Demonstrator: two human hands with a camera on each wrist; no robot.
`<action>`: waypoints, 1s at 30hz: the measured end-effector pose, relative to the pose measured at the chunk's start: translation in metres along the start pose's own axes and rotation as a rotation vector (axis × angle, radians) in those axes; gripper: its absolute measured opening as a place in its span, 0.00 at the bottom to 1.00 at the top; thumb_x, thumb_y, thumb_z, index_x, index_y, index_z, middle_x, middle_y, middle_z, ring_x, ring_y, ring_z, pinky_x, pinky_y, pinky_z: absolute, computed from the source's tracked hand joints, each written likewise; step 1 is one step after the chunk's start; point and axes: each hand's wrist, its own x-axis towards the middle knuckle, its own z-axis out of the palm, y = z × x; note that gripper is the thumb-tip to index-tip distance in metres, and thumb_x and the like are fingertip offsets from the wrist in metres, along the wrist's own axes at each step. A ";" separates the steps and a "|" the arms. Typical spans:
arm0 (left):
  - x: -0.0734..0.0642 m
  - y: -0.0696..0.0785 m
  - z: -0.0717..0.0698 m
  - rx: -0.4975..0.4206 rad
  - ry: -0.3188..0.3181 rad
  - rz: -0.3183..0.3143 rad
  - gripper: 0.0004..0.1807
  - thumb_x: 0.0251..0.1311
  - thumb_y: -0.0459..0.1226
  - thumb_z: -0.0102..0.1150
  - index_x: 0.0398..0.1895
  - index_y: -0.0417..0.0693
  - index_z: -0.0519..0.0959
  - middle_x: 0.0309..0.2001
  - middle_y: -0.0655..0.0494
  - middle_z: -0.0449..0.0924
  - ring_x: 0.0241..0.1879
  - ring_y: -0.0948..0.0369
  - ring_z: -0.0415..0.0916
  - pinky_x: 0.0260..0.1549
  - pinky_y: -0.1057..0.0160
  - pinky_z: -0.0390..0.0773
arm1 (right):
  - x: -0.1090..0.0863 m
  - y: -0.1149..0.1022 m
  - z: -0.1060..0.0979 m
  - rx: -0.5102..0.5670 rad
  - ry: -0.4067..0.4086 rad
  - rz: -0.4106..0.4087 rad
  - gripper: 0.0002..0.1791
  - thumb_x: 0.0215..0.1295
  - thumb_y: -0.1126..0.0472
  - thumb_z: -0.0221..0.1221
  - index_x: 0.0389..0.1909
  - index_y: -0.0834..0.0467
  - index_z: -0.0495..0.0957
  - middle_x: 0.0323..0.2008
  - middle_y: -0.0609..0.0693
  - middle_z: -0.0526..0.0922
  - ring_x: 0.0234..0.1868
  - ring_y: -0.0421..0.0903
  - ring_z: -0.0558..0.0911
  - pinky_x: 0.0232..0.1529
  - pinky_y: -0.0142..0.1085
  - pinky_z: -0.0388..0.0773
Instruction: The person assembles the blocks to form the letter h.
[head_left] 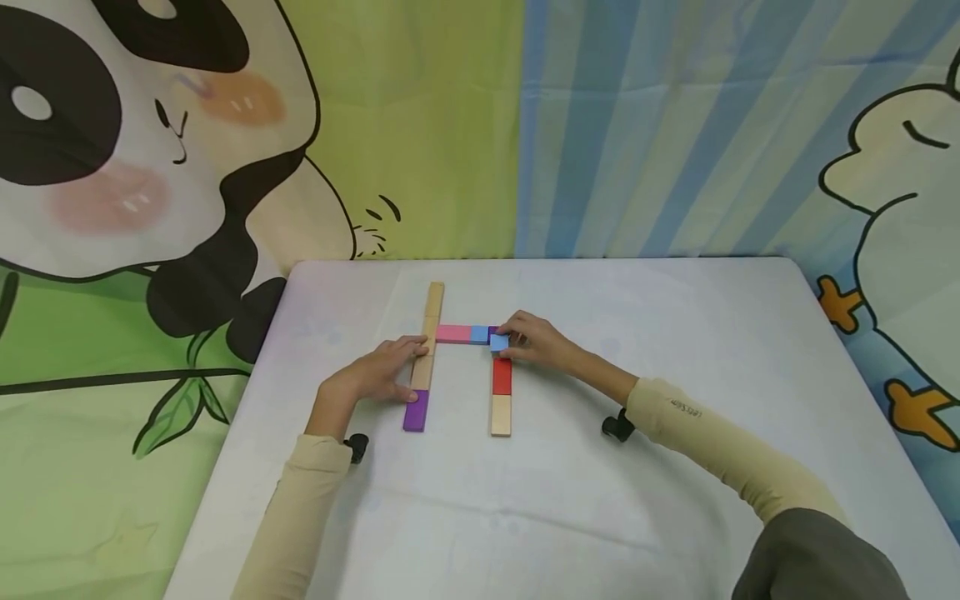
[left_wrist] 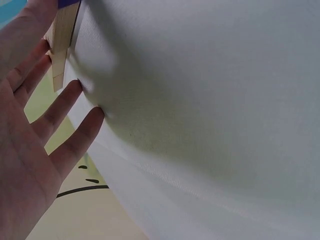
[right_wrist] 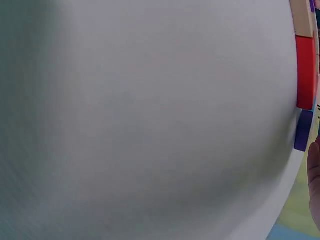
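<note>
In the head view, a long row of plain wooden blocks (head_left: 423, 372) ends in a purple block (head_left: 416, 412) at its near end. My left hand (head_left: 378, 371) lies against this row, fingers fairly straight, thumb by the purple block. A pink block (head_left: 453, 334) and a blue block (head_left: 478, 335) run rightward from the row. My right hand (head_left: 547, 343) pinches a small light-blue block (head_left: 498, 343) at the corner, just beyond a red block (head_left: 502, 377). A dark purple block (right_wrist: 303, 131) beside the red one shows in the right wrist view, the hand mostly out of frame.
A wooden block (head_left: 500, 415) continues the right-hand column below the red one. All the blocks lie on a white-covered table (head_left: 660, 333). Behind it hangs a cartoon-printed curtain (head_left: 420, 125). A dark wrist device (head_left: 618, 426) sits at the right cuff.
</note>
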 end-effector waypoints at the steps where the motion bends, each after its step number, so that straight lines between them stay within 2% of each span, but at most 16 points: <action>1: 0.000 0.000 0.000 -0.002 -0.001 -0.001 0.46 0.53 0.44 0.70 0.73 0.46 0.58 0.78 0.53 0.47 0.75 0.46 0.48 0.70 0.42 0.60 | -0.002 0.000 0.002 -0.004 -0.003 0.006 0.19 0.58 0.61 0.67 0.49 0.64 0.79 0.43 0.56 0.79 0.41 0.47 0.80 0.45 0.37 0.82; 8: 0.000 0.001 0.001 -0.005 -0.009 -0.017 0.46 0.53 0.44 0.70 0.73 0.47 0.58 0.78 0.54 0.47 0.76 0.47 0.46 0.71 0.42 0.58 | -0.007 0.001 0.008 0.005 0.012 0.016 0.18 0.60 0.61 0.66 0.48 0.64 0.79 0.42 0.57 0.79 0.41 0.47 0.78 0.44 0.36 0.80; 13: -0.002 0.003 -0.001 0.005 0.004 -0.001 0.46 0.52 0.43 0.71 0.73 0.46 0.58 0.78 0.52 0.48 0.75 0.45 0.48 0.70 0.42 0.59 | -0.009 0.001 0.009 0.012 0.014 0.052 0.17 0.60 0.61 0.66 0.48 0.65 0.79 0.43 0.57 0.78 0.40 0.46 0.78 0.43 0.34 0.79; 20: -0.002 0.005 0.000 -0.014 0.003 0.002 0.46 0.52 0.42 0.71 0.73 0.44 0.59 0.77 0.52 0.48 0.75 0.45 0.48 0.70 0.42 0.58 | -0.011 -0.001 0.011 0.045 0.019 0.086 0.17 0.59 0.63 0.66 0.48 0.66 0.79 0.43 0.59 0.77 0.41 0.49 0.80 0.44 0.38 0.81; 24: -0.001 0.004 0.000 -0.020 -0.002 0.000 0.46 0.52 0.42 0.71 0.73 0.44 0.59 0.78 0.52 0.48 0.75 0.45 0.47 0.70 0.41 0.59 | -0.011 -0.003 0.012 0.048 0.028 0.152 0.18 0.61 0.61 0.65 0.50 0.65 0.78 0.44 0.58 0.77 0.42 0.49 0.80 0.45 0.39 0.81; 30: -0.002 0.001 0.000 0.003 -0.005 -0.010 0.46 0.53 0.43 0.70 0.74 0.45 0.58 0.78 0.53 0.47 0.75 0.45 0.47 0.70 0.41 0.59 | -0.012 -0.004 0.007 0.029 0.100 0.223 0.18 0.64 0.62 0.61 0.53 0.66 0.77 0.46 0.60 0.77 0.44 0.51 0.81 0.47 0.42 0.82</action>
